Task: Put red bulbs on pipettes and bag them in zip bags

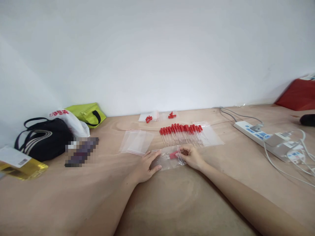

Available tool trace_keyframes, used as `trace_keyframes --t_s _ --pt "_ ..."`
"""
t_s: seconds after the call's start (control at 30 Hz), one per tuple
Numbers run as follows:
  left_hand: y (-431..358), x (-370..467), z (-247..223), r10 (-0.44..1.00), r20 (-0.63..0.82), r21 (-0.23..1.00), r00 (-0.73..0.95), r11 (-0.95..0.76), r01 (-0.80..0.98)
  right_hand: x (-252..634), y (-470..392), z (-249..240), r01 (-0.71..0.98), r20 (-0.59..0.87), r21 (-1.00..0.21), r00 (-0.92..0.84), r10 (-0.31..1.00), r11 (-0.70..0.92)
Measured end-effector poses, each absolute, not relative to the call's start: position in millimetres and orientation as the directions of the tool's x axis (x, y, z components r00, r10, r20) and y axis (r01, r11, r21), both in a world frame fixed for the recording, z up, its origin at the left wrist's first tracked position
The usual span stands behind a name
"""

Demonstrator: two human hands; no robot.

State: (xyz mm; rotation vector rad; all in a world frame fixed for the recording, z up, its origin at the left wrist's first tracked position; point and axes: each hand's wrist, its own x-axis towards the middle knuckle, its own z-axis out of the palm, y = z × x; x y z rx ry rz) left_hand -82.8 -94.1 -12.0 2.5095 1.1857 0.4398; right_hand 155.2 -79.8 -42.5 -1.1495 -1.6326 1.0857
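Observation:
In front of me a clear zip-lock bag (163, 162) lies on the table with red-bulbed droppers (173, 155) inside. My right hand (192, 157) pinches the bag's right end, at the zip strip. My left hand (148, 165) rests over its left end, fingers stretched and thumb apart. Just behind the bag, a row of several droppers with red rubber bulbs (180, 128) lies side by side, bulbs toward the wall. Flat clear bags (136, 141) are spread left of the row, and another clear bag (212, 135) lies partly under its right end.
Small red bulbs (149, 119) and more red bulbs (172, 115) lie on bags near the wall. At right is a power strip (256, 132) with looping cables. At left are a black bag (46, 137), a green bag (86, 113) and a bottle of yellow liquid (22, 164).

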Motion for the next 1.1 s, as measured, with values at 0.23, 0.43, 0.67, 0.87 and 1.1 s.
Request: trace_keyframes --t_s 0.23,0.43,0.67,0.87,1.1 --pt "-92.3 -83.3 -11.8 0.778 0.111 0.409 0.619 -0.603 0.685 169.1 -66.1 -34.4 0.449 0.148 -0.870 -0.162 0.976 0.206" --pt "-91.0 -83.5 -12.3 0.768 0.104 0.391 0.631 -0.615 0.684 164.5 -18.0 -17.0 0.743 0.327 -0.641 0.039 0.944 0.192" --pt "-91.9 -83.3 -12.0 0.769 0.107 0.410 0.630 -0.611 0.677 119.5 11.8 -1.5 0.894 0.161 -0.444 0.152 0.975 -0.066" --pt "-92.8 -84.0 -11.5 0.765 0.107 0.420 0.635 -0.614 0.669 108.0 16.3 0.5 0.887 0.121 -0.446 0.191 0.974 -0.118" --pt "-93.6 -84.2 -11.5 0.768 0.127 0.429 0.627 -0.613 0.663 155.5 -10.1 -4.6 0.687 0.287 -0.720 0.166 0.944 0.098"
